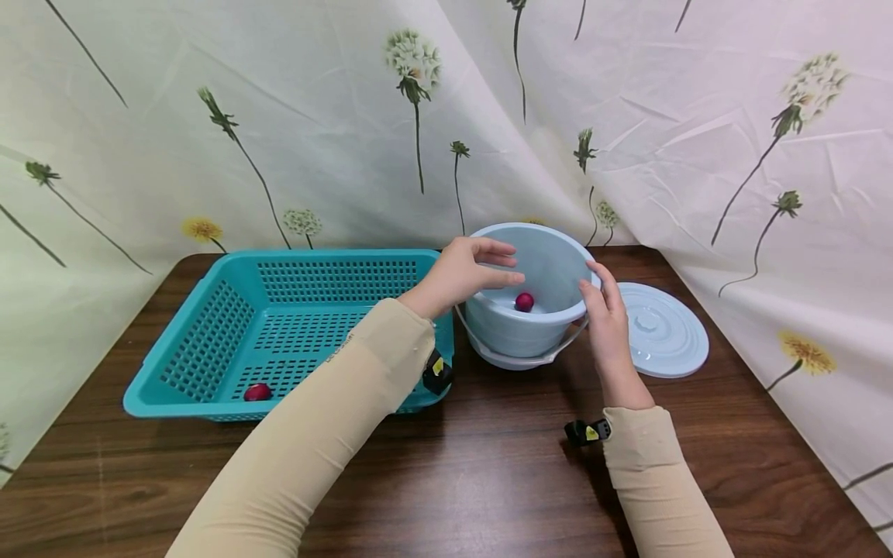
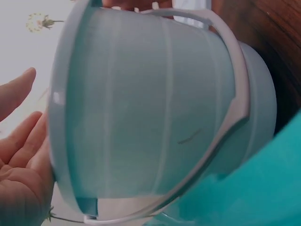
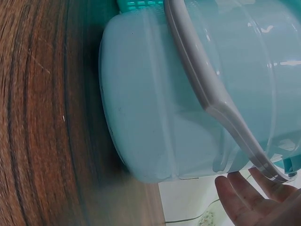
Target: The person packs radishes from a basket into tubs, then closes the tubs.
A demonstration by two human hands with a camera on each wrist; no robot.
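Observation:
A light blue bucket (image 1: 512,335) stands upright, its handle (image 1: 502,359) hanging down at the front. My right hand (image 1: 608,325) holds the right side of its rim. In the right wrist view, fingers (image 3: 237,193) of that hand lie against the outer wall beside the handle's end. Over the left part of the opening is my left hand (image 1: 466,271), fingers extended and thumb apart, nothing between them. The left wrist view has its palm (image 2: 21,183) right at the rim. Inside the bucket, on its bottom, lies a small round red thing (image 1: 525,301).
A teal slotted basket (image 1: 321,257) stands left of the bucket, under my left forearm. Another small round red thing (image 1: 257,392) lies in its front left part. Right of the bucket a light blue lid (image 1: 663,333) lies flat on the wooden table (image 1: 488,480). A flowered cloth (image 1: 314,116) hangs behind.

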